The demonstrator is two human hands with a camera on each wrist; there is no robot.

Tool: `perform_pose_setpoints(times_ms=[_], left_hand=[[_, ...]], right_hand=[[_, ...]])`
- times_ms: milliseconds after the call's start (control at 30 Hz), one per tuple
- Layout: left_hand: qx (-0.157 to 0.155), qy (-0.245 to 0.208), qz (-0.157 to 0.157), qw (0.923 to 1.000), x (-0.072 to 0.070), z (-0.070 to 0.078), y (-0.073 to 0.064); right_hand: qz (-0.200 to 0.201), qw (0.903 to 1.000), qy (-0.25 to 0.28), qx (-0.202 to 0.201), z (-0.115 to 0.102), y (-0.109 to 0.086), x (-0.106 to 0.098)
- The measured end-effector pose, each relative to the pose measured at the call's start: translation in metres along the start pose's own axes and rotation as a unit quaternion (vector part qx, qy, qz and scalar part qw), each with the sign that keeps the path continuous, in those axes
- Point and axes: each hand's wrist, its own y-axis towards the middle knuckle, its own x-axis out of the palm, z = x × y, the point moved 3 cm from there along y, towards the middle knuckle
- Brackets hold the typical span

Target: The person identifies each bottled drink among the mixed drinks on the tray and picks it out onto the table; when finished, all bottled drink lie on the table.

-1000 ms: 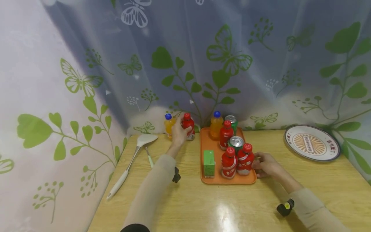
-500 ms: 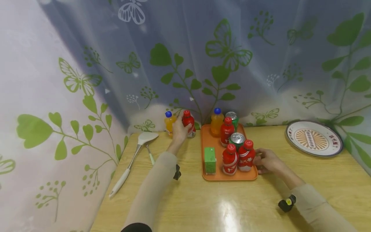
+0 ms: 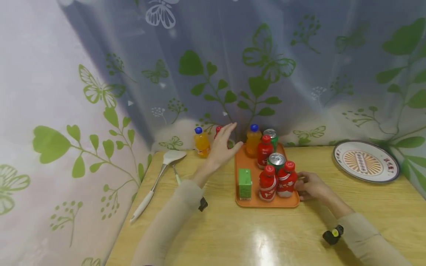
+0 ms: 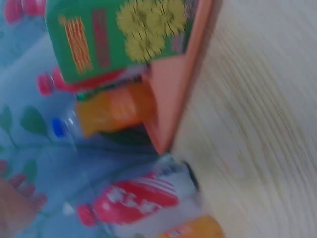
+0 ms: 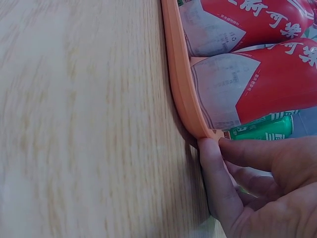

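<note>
My left hand [image 3: 219, 151] is raised above the table, fingers extended and thumb spread, holding nothing. It partly covers a red bottle [image 4: 138, 198] standing left of the orange tray [image 3: 246, 204]; an orange-juice bottle [image 3: 202, 143] with a blue cap is beside that. The thumb and fingers of my right hand [image 5: 257, 183] pinch the tray's rim at its near right corner. Next to those fingers stands a red cola bottle [image 3: 287, 180] on the tray, with another red bottle [image 3: 267, 184] on its left. A green drink carton [image 3: 244, 184] stands at the tray's near left.
Farther back on the tray are a red bottle [image 3: 264, 152], an orange-juice bottle [image 3: 253, 142] and two green cans, one can [image 3: 277, 160] in the middle. A white spatula [image 3: 149, 195] and a green-handled utensil [image 3: 176, 175] lie left. A patterned plate [image 3: 366, 161] leans at right.
My left hand has let go of the red bottle, lifted and moved right with its fingers opened out. The right hand stays at the tray corner. The head view has shifted slightly.
</note>
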Motion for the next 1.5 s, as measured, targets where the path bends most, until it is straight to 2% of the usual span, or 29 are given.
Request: perform_pose_setpoints(times_ms=[67,167,333,500,733,1000,1200,1333,1500], left_hand=[[0.027,0.002,-0.028,0.9992,0.005,0.014,-0.005],[0.05,0.017,-0.067,0.9963,0.014,0.031,-0.014],[0.084,0.065,-0.126,0.9864,0.028,0.049,-0.028],[0.08,0.102,-0.177,0.9756,0.04,0.053,-0.038],[0.062,0.148,-0.216,0.9631,0.052,0.051,-0.047],[0.075,0.227,-0.22,0.9459,0.065,0.057,-0.058],[0.073,0.286,-0.194,0.9356,0.079,0.06,-0.065],[0.068,0.283,-0.169,0.9418,0.082,0.061,-0.067],[0.06,0.261,-0.153,0.9513,0.082,0.064,-0.068]], right_hand=[[-0.001,1.0,-0.001,0.0,0.0,0.0,-0.001],[0.001,1.0,-0.001,0.004,-0.001,-0.001,0.0],[0.001,0.9999,-0.008,0.005,-0.003,-0.001,0.0],[0.0,1.0,-0.005,0.006,-0.004,-0.003,0.001],[-0.002,0.9999,0.0,0.011,-0.004,-0.003,0.001],[-0.003,1.0,0.002,0.009,-0.004,-0.003,0.0],[-0.003,1.0,-0.002,0.005,-0.004,-0.003,0.001],[-0.003,0.9999,-0.001,0.01,-0.005,-0.004,0.001],[0.0,0.9999,-0.005,0.014,-0.004,-0.003,0.0]])
